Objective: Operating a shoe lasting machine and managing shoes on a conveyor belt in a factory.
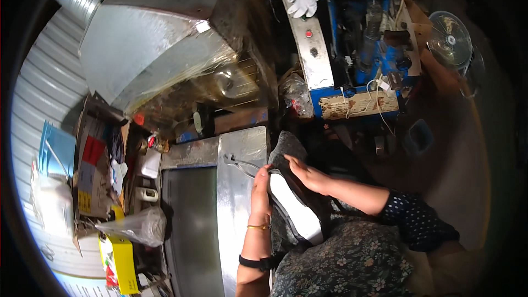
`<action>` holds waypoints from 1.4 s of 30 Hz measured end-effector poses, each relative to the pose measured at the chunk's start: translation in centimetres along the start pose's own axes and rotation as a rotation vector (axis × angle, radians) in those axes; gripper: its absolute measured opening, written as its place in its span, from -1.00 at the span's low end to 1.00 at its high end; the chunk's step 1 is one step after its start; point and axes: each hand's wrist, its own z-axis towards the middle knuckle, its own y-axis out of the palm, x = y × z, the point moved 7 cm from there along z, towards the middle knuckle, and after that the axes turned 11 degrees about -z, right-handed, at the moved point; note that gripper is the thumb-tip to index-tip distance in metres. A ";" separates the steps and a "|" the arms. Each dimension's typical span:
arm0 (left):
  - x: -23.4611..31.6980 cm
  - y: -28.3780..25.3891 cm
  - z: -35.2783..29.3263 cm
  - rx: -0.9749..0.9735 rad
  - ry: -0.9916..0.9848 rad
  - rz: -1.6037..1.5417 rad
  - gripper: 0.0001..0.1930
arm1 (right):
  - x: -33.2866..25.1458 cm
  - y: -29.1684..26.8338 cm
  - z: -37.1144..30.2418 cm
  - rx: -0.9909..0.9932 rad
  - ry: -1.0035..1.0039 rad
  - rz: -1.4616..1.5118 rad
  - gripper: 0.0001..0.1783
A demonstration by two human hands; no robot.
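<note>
A shoe with a white sole (pixel 297 209) and a dark upper leans in front of my body, sole side up. My left hand (pixel 261 195) grips its left edge, with the thumb near the front of the sole. On the other side my right hand (pixel 311 177) lies along the dark upper with its fingers stretched out. Grey fuzzy material (pixel 287 147) sticks out beyond the fingertips; whether it belongs to the shoe I cannot tell. A thin metal tool with looped handles (pixel 242 163) rests on the metal bench beside my left hand.
The metal bench (pixel 242 231) with a dark recessed panel (pixel 192 225) stands on my left. Shelves (pixel 93 159) hold boxes and a plastic bag (pixel 143 225). Ahead are a metal hood (pixel 148 38) and a blue machine (pixel 357 104) with a white glove (pixel 303 3). A fan (pixel 450 39) stands far right.
</note>
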 end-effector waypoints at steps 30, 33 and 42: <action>-1.6 2.6 -0.8 -0.194 0.065 0.250 -0.04 | -1.1 -0.6 1.2 -0.240 -0.118 0.146 -0.38; 2.4 9.4 -4.0 -0.290 0.448 0.574 -0.12 | -1.1 -4.5 0.0 -0.455 -0.054 0.846 -0.44; 2.9 11.8 -7.5 -0.605 0.267 0.387 -0.58 | 7.3 -17.3 -17.2 -0.155 0.720 0.502 -0.36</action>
